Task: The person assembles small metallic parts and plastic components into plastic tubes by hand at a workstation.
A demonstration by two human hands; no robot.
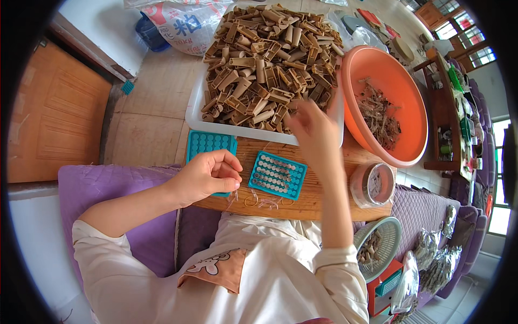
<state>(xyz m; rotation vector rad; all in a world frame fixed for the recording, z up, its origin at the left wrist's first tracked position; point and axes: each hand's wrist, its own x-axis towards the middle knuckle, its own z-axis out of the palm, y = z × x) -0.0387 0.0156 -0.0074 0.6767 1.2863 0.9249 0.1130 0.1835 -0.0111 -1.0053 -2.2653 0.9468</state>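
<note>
My left hand (pixel 209 174) is above the wooden table, its fingers curled and pressed together; whatever they may hold is too small to make out. It partly covers a teal tray (pixel 211 142) with round cells. Just right of it lies a second teal tray (pixel 278 175), many of its cells filled with small silvery round discs. Over the near right edge of a heap of brown, half-round plastic casings (pixel 270 70) is my right hand (pixel 313 121). Its fingers are blurred, so their grip cannot be read. The casings fill a white plastic bin (pixel 195 110).
An orange basin (pixel 350 65) of tangled small parts stands right of the bin. A round tub (pixel 353 186) sits at the right of the wooden table (pixel 313 208), with a grey-green basket (pixel 396 237) below. Thin strips and a ring lie near the table's front edge.
</note>
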